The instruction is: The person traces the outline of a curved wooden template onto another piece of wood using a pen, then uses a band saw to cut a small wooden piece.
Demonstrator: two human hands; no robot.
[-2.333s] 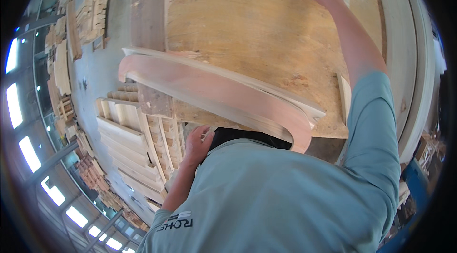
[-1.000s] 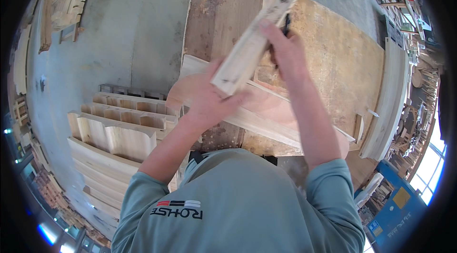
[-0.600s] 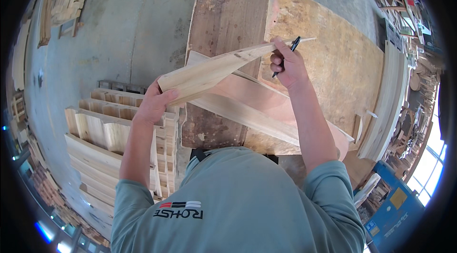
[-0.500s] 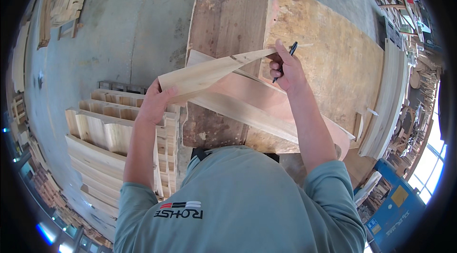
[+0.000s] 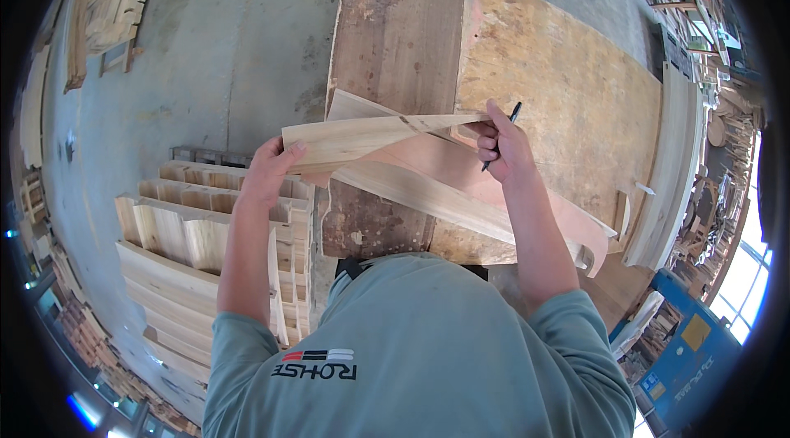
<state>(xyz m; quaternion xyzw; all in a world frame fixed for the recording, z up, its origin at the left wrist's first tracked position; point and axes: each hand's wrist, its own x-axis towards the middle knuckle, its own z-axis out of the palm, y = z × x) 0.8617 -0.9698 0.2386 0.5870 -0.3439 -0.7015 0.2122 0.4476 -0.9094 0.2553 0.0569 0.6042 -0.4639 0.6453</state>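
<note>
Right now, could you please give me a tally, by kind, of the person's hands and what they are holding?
Hands: 2, the left hand and the right hand
Tapered pale wooden piece, held by both: 1
Black pen, in the right hand: 1
Total: 4

- Grey floor (image 5: 189, 51), darkly stained in patches, stretched across the left and top.
- The table (image 5: 568, 92) had a brown left section and a worn, yellowish right one.
- Timber (image 5: 127, 2) lay piled at upper left.
- A blue unit (image 5: 679, 356) stood at lower right.
- Nearby, a barred window (image 5: 738, 277) glared white.
- Bluish light (image 5: 82, 411) shone at lower left.
</note>
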